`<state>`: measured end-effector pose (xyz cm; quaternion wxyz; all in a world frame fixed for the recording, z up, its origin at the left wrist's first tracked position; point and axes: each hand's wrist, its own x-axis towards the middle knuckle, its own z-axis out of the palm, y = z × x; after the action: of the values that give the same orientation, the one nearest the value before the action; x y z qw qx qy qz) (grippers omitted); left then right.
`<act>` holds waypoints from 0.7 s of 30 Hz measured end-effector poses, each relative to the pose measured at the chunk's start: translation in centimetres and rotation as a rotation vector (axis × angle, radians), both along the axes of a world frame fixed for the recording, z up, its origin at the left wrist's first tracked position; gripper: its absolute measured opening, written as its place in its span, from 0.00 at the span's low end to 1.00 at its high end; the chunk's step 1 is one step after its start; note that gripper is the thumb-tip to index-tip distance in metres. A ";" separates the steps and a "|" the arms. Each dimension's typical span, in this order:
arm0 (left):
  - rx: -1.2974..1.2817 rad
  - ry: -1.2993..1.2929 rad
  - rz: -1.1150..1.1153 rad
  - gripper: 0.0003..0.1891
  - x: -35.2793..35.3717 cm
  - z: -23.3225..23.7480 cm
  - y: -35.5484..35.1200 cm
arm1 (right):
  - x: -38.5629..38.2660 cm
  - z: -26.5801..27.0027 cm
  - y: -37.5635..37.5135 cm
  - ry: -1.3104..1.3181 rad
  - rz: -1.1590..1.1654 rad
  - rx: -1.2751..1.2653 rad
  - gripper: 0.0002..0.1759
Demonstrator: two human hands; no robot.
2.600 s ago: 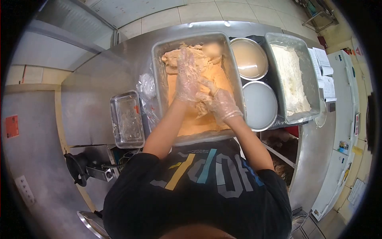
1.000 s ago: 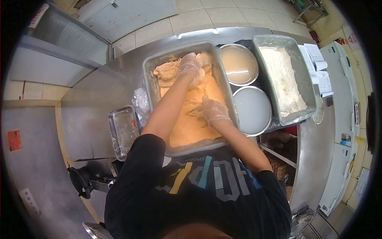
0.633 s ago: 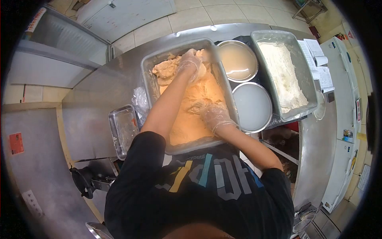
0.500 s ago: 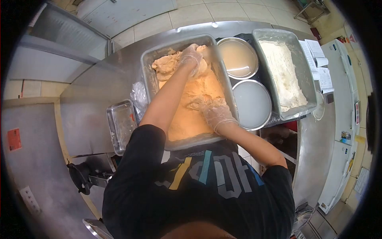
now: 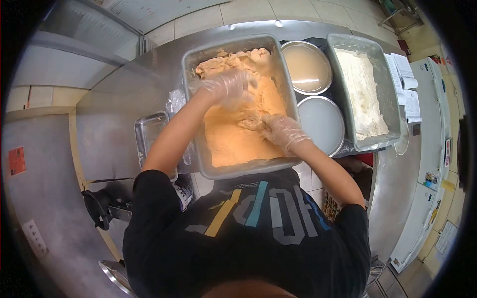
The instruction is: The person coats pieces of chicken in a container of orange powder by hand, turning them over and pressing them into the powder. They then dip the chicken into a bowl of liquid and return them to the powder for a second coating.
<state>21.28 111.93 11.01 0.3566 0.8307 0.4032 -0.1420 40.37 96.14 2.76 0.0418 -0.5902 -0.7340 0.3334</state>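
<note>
A grey tub (image 5: 203, 166) holds an orange, crumbly mass (image 5: 238, 144) that is lumpy at its far end. Over the left part of the mass is my left hand (image 5: 231, 87) in a clear plastic glove, its fingers smeared by motion. My right hand (image 5: 284, 131), gloved the same way, is at the right side of the tub with its fingers bent round a lump of the orange stuff (image 5: 250, 120). Whether my left hand touches the mass cannot be made out.
Right of the tub stand a round pan of tan liquid (image 5: 305, 67) and a round pan of whitish liquid (image 5: 320, 124). Farther right are a second tub (image 5: 392, 99) with pale dough, and papers (image 5: 410, 104). A metal tray (image 5: 144, 131) lies at the left.
My left hand has come back from the lumpy far end of the tub, toward me and slightly left. My right hand has moved slightly up. The whole view has shifted a little.
</note>
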 end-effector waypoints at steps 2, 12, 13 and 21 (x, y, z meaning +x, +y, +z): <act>-0.017 0.046 -0.063 0.29 -1.5 -5.0 -1.4 | -0.1 1.8 0.5 -0.013 -0.018 -0.077 0.17; -0.045 0.171 0.130 0.27 -1.9 -13.3 -4.9 | -0.7 2.4 -0.1 -0.246 -0.172 0.014 0.17; -0.079 0.163 0.139 0.26 -2.1 -13.1 -4.6 | -0.8 2.3 -0.1 -0.256 -0.191 0.017 0.17; -0.378 -0.326 0.319 0.28 -5.4 -17.7 -2.7 | -1.0 2.1 1.3 -0.216 -0.102 -0.071 0.18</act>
<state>15.88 109.24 -6.72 0.5830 0.6874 0.4325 -0.0213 39.33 97.43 4.85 -0.0417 -0.6606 -0.6908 0.2912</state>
